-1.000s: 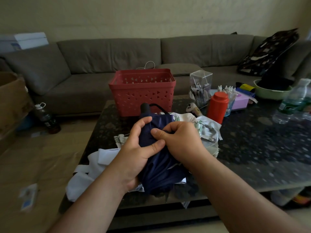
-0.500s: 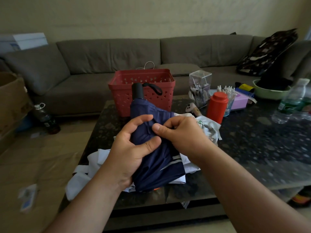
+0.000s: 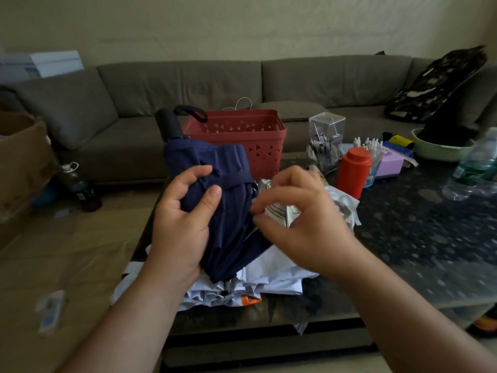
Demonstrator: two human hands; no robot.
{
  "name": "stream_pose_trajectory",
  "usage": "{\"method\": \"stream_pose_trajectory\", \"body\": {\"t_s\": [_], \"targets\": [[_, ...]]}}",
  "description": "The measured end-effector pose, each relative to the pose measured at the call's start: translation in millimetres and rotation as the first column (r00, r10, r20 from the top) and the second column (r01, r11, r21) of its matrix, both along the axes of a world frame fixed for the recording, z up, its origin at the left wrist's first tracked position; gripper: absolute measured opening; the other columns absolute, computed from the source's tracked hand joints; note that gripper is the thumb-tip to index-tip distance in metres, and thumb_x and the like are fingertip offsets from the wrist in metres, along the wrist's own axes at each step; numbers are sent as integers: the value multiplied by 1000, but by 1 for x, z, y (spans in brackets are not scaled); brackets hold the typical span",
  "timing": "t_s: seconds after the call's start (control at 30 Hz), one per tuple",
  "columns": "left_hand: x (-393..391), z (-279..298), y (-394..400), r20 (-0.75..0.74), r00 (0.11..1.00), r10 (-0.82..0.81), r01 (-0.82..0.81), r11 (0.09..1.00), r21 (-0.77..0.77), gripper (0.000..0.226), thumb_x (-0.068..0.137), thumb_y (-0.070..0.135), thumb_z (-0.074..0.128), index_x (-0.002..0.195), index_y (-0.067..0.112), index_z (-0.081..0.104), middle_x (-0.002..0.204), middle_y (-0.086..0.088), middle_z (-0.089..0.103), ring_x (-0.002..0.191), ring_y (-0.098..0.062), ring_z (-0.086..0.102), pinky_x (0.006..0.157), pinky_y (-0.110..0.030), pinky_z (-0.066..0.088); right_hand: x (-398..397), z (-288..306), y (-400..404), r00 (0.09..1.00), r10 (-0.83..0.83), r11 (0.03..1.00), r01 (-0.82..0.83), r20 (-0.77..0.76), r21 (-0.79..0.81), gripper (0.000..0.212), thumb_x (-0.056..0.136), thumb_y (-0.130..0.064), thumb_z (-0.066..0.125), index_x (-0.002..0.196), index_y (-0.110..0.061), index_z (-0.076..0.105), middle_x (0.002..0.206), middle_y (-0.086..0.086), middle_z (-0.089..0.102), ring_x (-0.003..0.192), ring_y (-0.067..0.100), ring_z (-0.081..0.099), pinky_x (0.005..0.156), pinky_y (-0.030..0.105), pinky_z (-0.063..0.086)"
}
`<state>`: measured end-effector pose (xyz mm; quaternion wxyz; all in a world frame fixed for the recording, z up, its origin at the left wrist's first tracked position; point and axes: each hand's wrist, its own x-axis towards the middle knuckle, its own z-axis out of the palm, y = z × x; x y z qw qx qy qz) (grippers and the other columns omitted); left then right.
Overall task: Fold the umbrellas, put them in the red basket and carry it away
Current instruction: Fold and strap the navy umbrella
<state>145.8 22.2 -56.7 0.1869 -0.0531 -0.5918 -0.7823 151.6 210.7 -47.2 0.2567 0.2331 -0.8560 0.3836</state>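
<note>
One navy umbrella [image 3: 223,200] is in hand, collapsed and bundled, held tilted above the near edge of the dark table [image 3: 419,238] with its black handle [image 3: 169,124] and wrist loop pointing up and away toward the red basket [image 3: 236,141] just behind it. The left hand [image 3: 183,219] grips the bundle round its middle, thumb pressed across the cloth; the right hand [image 3: 301,219] sits at the bundle's right edge with fingers curled and tips close together, somewhat blurred, so whether it actually pinches the cloth or a strap I cannot tell. The likeliest trouble, as I judge it, is the pleats springing loose: the canopy is thin, slick, ribbed fabric gathered in soft folds, and if the left grip eases before a strap is fastened the bundle would fan open again. The fabric could also slide through the palm, being smooth. Beneath it lies a white umbrella [image 3: 269,275], crumpled and not yet folded, its papery folds hanging over the table edge, where a brushing forearm could drag it off. The basket is rigid plastic with triangular cut-outs, and seems empty from here. A smooth red bottle [image 3: 354,172] and a clear hard box of pens [image 3: 326,141] stand near the right elbow's path and could be knocked. The table top is glossy, speckled stone.
</note>
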Motion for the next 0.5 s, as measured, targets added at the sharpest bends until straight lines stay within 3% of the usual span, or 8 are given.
{"method": "stream_pose_trajectory", "body": {"t_s": [0.07, 0.13, 0.27, 0.5], "targets": [[0, 1, -2, 3, 1000, 9, -9, 1000, 21, 25, 88, 22, 74, 105, 40, 76, 119, 7, 76, 112, -24, 74, 91, -49, 61, 2, -6, -5, 996, 74, 992, -69, -47, 108, 19, 80, -31, 78, 97, -38, 79, 106, -12, 56, 110, 21, 48, 98, 22, 38], [0, 1, -4, 12, 1000, -2, 2, 999, 46, 24, 91, 18, 72, 106, 37, 75, 117, 8, 76, 112, -25, 74, 91, -49, 62, 1, -11, -11, 994, 66, 994, -58, -83, 97, 22, 78, -29, 79, 100, -35, 79, 107, -9, 56, 108, 23, 48, 96, 34, 44], [1, 3, -6, 46, 998, -38, 31, 990, 139, 25, 99, 10, 65, 111, 30, 73, 118, 3, 77, 108, -24, 76, 82, -39, 64, -2, -14, -17, 950, 21, 996, 8, -310, 92, 5, 83, -27, 78, 88, -26, 80, 103, -4, 63, 104, 30, 54, 83, 53, 47], [5, 11, -1, 69, 995, -70, 43, 941, 335, 23, 104, 11, 60, 120, 24, 68, 120, -5, 76, 99, -23, 79, 71, -33, 63, 4, -22, -28, 760, -137, 979, 203, -635, 32, 18, 91, -13, 79, 74, -16, 75, 91, -2, 71, 95, 34, 64, 76, 53, 45]]}}
